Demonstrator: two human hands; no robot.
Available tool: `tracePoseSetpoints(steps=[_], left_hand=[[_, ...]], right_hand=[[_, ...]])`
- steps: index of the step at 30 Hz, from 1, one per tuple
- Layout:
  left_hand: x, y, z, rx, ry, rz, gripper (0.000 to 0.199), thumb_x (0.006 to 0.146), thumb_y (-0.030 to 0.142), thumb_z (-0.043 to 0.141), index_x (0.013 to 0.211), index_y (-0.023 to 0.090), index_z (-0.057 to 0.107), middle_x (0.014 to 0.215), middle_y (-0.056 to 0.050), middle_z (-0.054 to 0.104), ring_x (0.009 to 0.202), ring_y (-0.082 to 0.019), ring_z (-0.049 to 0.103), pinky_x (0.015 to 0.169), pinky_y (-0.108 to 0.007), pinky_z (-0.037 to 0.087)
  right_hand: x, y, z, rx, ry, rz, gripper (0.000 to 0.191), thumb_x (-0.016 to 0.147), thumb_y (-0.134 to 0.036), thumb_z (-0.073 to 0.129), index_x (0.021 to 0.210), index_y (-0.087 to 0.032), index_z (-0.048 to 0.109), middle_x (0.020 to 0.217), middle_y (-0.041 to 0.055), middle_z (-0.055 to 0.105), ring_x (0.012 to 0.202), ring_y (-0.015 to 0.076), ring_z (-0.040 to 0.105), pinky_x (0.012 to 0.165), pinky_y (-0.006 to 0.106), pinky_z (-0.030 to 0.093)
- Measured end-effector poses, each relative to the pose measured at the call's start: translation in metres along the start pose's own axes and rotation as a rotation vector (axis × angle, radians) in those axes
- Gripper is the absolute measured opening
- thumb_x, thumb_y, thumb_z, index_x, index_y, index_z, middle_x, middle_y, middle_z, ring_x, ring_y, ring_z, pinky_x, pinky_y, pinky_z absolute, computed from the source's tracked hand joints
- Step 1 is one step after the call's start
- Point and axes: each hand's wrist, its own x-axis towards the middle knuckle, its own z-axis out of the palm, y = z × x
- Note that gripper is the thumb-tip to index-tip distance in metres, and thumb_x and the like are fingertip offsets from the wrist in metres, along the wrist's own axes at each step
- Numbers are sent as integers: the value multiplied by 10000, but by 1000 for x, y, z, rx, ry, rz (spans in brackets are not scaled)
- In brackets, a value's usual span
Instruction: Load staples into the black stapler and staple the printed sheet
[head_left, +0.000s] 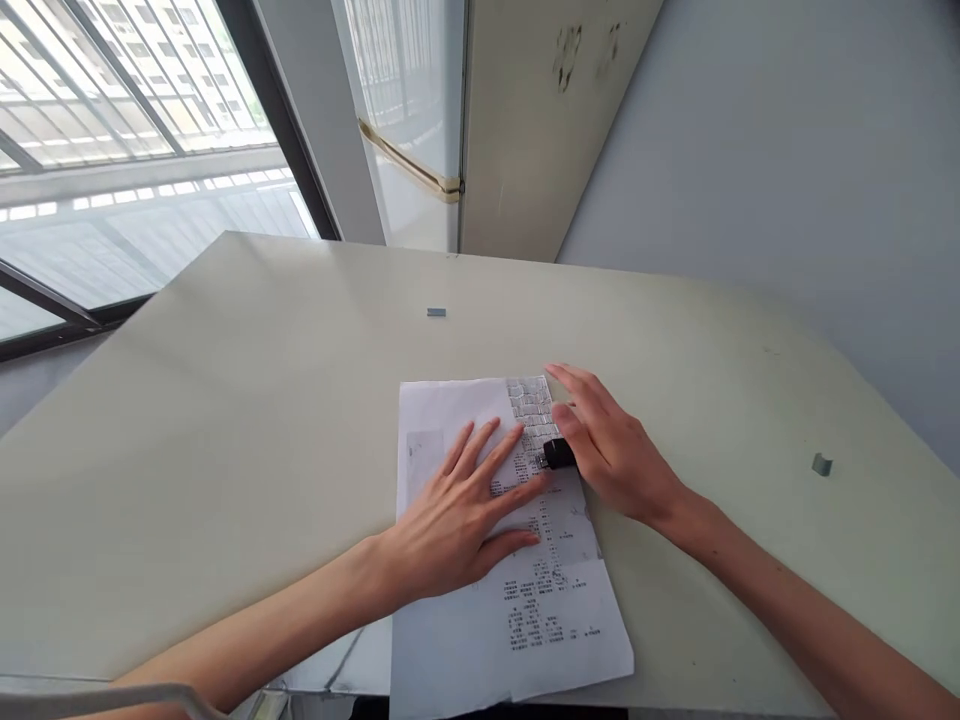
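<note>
My left hand [472,510] lies flat on a stack of printed paper sheets [465,650], fingers spread. The sheets carry text and a block of small drawings at the upper right corner. At their right edge is a small black stapler [557,454] with a metal nose resting over the paper. My right hand [611,450] is closed around the stapler from the right, its palm hiding most of the body. The index finger reaches forward past the top right corner of the sheets.
A short grey staple strip [436,312] lies beyond the papers on the pale table [262,430]. Another small grey piece [822,464] is at the far right. A window [135,120] stands at left, a cabinet [525,130] behind the table and a wall [787,150] at right.
</note>
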Motion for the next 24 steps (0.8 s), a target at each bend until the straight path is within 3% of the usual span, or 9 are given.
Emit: tracePoseSetpoints(steps=[5, 9, 13, 17, 20, 24], left_hand=[[-13, -15, -19, 58, -61, 75, 693, 1069, 544, 558, 1689, 335, 330, 1800, -88, 47, 1639, -417, 173, 1301, -650, 262], [-25, -27, -42, 139, -42, 26, 655, 1091, 485, 535, 1693, 351, 315, 1799, -75, 96, 1638, -391, 212, 1305, -636, 273], [-38, -42, -70, 195, -17, -139, 700, 1100, 475, 514, 1719, 370, 204, 1785, -44, 191, 1637, -375, 226, 1291, -632, 309], [-51, -52, -85, 163, -151, -118, 831, 1025, 578, 624, 1712, 404, 191, 1768, -14, 231, 1631, -387, 224, 1285, -611, 326], [-49, -51, -76, 176, -235, -86, 908, 1009, 611, 634, 1724, 375, 126, 1770, -39, 198, 1637, -387, 181, 1297, -608, 285], [-22, -45, -51, 209, -202, -74, 881, 1040, 586, 594, 1732, 347, 104, 1776, -59, 157, 1638, -382, 170, 1310, -598, 255]], right_hand=[[-8, 24, -6, -6, -63, -366, 608, 1100, -509, 466, 1645, -295, 304, 1638, 119, 505, 1475, 285, 537, 1156, 507, 521], [-12, 46, -5, 0, -46, -471, 540, 1049, -482, 605, 1526, -283, 450, 1386, 116, 700, 1200, 286, 711, 980, 477, 605], [-12, 68, -6, 71, -22, -416, 247, 1038, -440, 639, 1196, -251, 647, 1096, 81, 756, 914, 231, 723, 778, 381, 598], [-9, 82, -9, 134, -47, -332, 329, 981, -571, 688, 961, -243, 670, 928, 42, 712, 788, 197, 662, 670, 325, 540], [-7, 85, -11, 183, 46, -207, 413, 946, -630, 693, 852, -235, 624, 808, 5, 645, 686, 170, 596, 607, 300, 479], [-4, 83, -18, 319, 291, 92, 506, 894, -648, 727, 702, -240, 497, 647, -44, 501, 572, 134, 447, 518, 281, 380]])
